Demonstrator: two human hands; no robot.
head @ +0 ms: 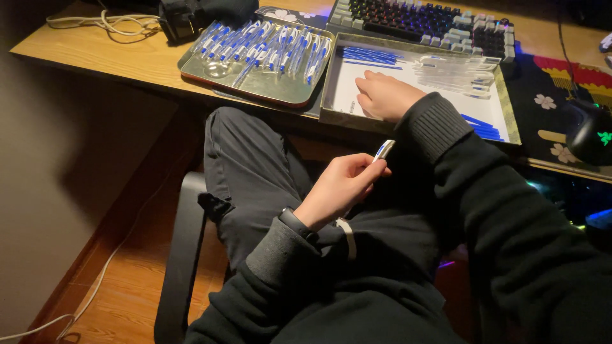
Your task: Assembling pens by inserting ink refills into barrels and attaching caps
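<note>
1. The left hand (341,185) is nearest, raised above the lap with the wrist bent back and a dark watch (297,223) at the cuff. Its grip is closed on a pen part (384,150), a short blue-and-white piece pinched at the fingertips and pointing up and away.
2. Just beyond, the right arm in a black sleeve (440,127) crosses over the edge of the surface (127,57). The right hand (386,95) lies palm down in the shallow tray (510,121), fingers together and curled onto its white floor; I cannot tell whether its grip holds anything.
3. In that tray lie blue refills (370,56) at the far left and clear pen barrels (459,73) to the right.
4. Left of it, a second tray (255,92) holds rows of assembled blue-and-white pens (268,48).
5. Farthest off stands a keyboard (421,22).
</note>
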